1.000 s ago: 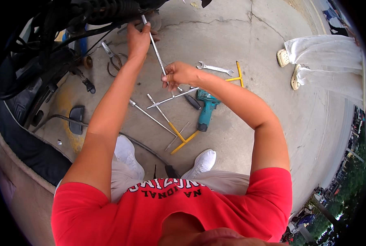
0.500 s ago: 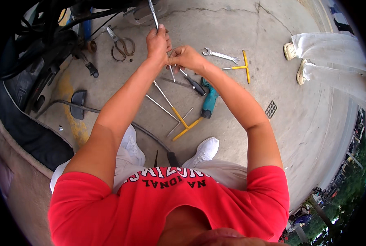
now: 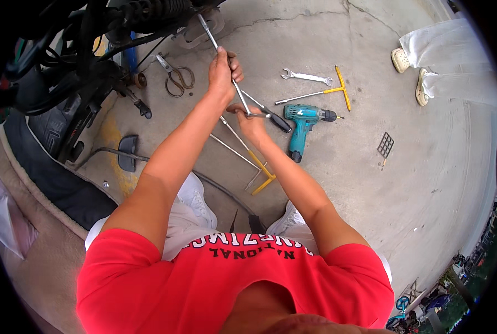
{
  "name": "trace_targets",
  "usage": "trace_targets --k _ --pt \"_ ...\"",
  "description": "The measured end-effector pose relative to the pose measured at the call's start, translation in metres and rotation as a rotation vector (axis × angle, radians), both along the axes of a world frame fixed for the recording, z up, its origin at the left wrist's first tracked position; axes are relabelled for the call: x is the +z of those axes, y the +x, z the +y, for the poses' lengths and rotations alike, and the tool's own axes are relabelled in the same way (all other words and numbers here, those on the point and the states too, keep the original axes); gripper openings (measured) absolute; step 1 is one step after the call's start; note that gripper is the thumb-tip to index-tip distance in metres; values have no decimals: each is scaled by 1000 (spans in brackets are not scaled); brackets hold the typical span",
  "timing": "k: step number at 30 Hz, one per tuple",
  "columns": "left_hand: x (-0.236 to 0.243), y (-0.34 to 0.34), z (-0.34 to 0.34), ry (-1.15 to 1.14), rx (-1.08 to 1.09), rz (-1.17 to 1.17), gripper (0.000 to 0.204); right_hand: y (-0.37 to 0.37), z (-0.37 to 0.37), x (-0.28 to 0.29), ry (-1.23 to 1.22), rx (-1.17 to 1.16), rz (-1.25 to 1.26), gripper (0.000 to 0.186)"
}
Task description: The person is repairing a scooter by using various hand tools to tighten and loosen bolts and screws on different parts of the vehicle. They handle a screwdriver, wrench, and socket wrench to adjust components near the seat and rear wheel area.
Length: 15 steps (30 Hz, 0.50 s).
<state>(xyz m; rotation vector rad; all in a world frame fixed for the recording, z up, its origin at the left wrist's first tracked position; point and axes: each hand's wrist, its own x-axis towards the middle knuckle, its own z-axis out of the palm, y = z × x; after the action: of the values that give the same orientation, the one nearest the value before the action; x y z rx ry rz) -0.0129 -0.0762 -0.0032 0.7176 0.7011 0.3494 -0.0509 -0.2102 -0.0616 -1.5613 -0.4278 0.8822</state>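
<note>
A long silver T-handle wrench (image 3: 208,30) slants from the dark vehicle's underside (image 3: 165,14) down toward me. My left hand (image 3: 224,75) is closed around its shaft. At the near end, where a short crossbar shows, my right hand (image 3: 250,122) has its fingers curled against the tool. Part of that grip is hidden behind the hand and bar. Just beyond my right hand, a black-handled screwdriver (image 3: 280,123) lies on the ground. A teal cordless drill (image 3: 300,125) rests to the right of it.
Large scissors (image 3: 175,76) lie left of my hands. Yellow-handled T-wrenches (image 3: 343,89) and an open-end wrench (image 3: 308,77) are on the concrete. A black cable (image 3: 218,186) crosses near my shoes. Another person's feet (image 3: 421,89) stand at the far right.
My right hand has moved down and toward me, from beside my left hand to the wrench's near end. The crossbar now shows. My left hand still grips the shaft. The whole view has shifted slightly.
</note>
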Motion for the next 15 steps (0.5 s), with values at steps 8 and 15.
trace_targets --k 8,15 --pt "-11 -13 -26 37 -106 26 38 51 -24 -7 -258 -561 -150 48" --pt "-1 -12 -7 -26 -169 1 39 -23 -37 34 15 18 -616 46"
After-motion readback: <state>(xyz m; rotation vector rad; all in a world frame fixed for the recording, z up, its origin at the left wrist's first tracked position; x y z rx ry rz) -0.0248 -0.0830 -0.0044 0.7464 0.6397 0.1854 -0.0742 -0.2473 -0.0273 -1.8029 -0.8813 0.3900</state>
